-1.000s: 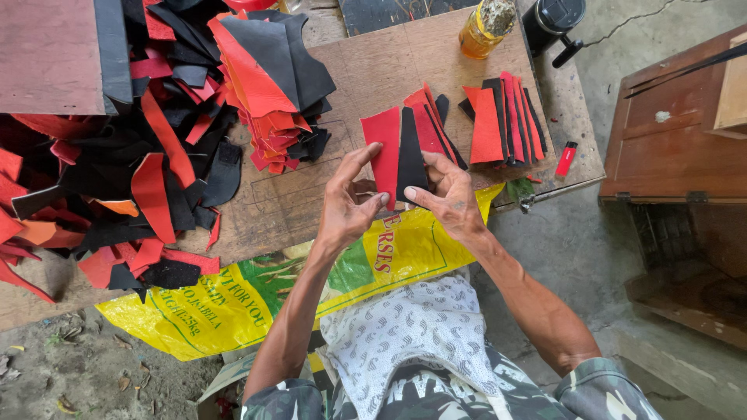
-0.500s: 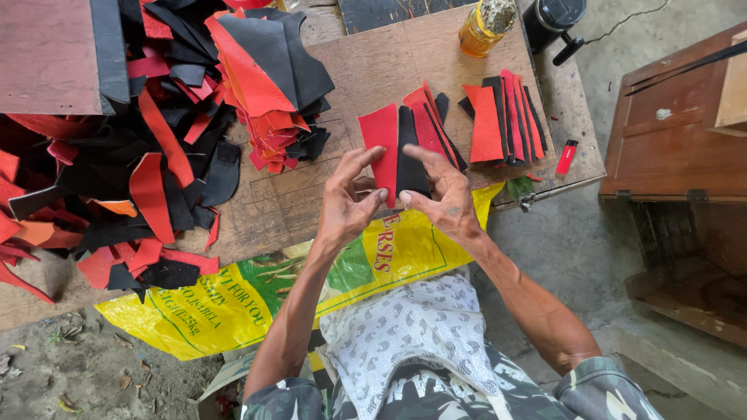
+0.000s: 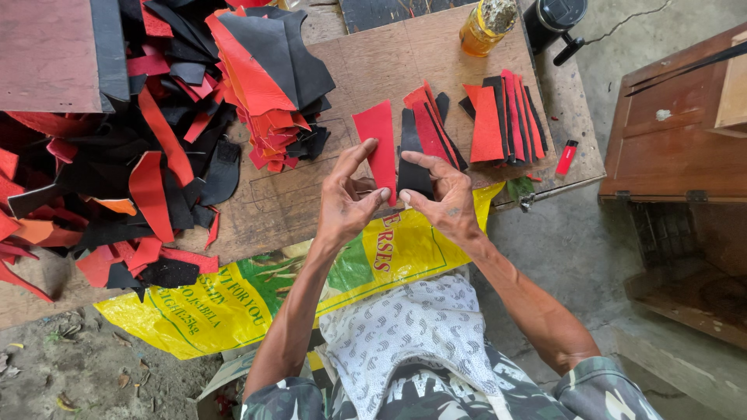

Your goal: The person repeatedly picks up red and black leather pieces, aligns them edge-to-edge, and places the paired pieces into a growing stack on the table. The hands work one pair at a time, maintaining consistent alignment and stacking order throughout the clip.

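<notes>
- Head view, centre of the frame: the left hand [image 3: 346,204] pinches the lower edge of a red piece [image 3: 377,144] between thumb and fingertip, the forefinger stretched up along its left side.
- The right hand [image 3: 443,198] is closed on a black piece [image 3: 410,159], thumb in front near its bottom, fingers curled over behind it.
- The two pieces stand upright side by side, edges touching or nearly so, held just above the wooden board [image 3: 373,70].
- Right of the hands, a small stack [image 3: 432,124] of red and black pieces lies on the board; further right sits a fanned row [image 3: 502,117] of the same.
- A red lighter [image 3: 566,156] lies near the board's right edge, beside that row.
- Upper left and left of the frame: a large heap [image 3: 156,132] of red and black offcuts covers the board's left part.
- Top of the frame: an amber jar [image 3: 486,27], with a black object [image 3: 554,17] just right of it.
- A yellow sack [image 3: 233,295] hangs from the board's near edge over the person's lap.
- Right edge: a brown wooden box [image 3: 677,132], well apart from the hands.
- Nothing lies between the hands and the stacks.
</notes>
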